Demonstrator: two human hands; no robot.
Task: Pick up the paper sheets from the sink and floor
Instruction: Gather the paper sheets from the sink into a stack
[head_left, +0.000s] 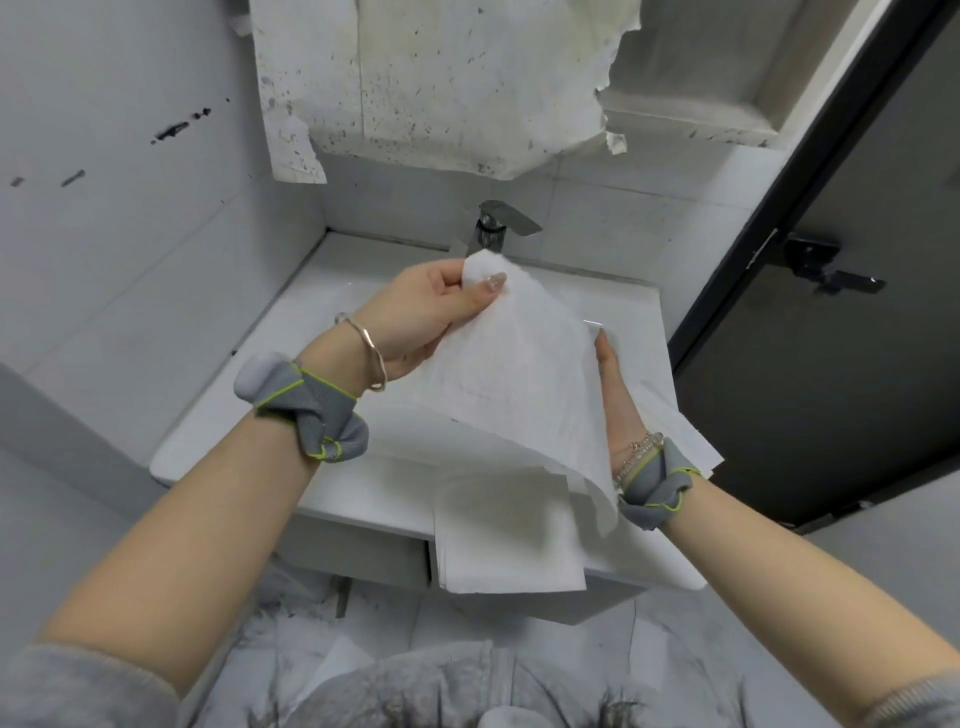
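Floor (395, 613) lies nearest, grey and streaked with dust, and one pale sheet (332, 662) shows on it just past the grey garment at the frame's bottom, partly hidden, so how many lie there cannot be told. Above it, a flat stack (511, 540) of white sheets overhangs the front lip of the sink (249, 395), square-cornered and smooth, with more edges fanning out at the right under the right wrist. Gathering from the sink looks to be the step in hand, with the floor sheet not yet reached. The left hand (421, 317), wearing a thin metal bangle and a grey wrist strap edged in lime, pinches the top corner of a lifted sheet (519, 374) between thumb and fingers; the paper is thin, soft and slightly translucent, draping in a long curve. The right hand (615, 395) lies flat and open-fingered against that sheet's right edge, steadying it; whether it clamps anything underneath cannot be told. The next move probably calls for sliding the right hand under the loose stack so all the sheets come up together without slipping off the lip, then bending for the floor. Beyond, the sink top is smooth and glossy white, the tap (496, 228) is polished metal, and torn, speckled paper (431, 83) hangs on the tiled wall.
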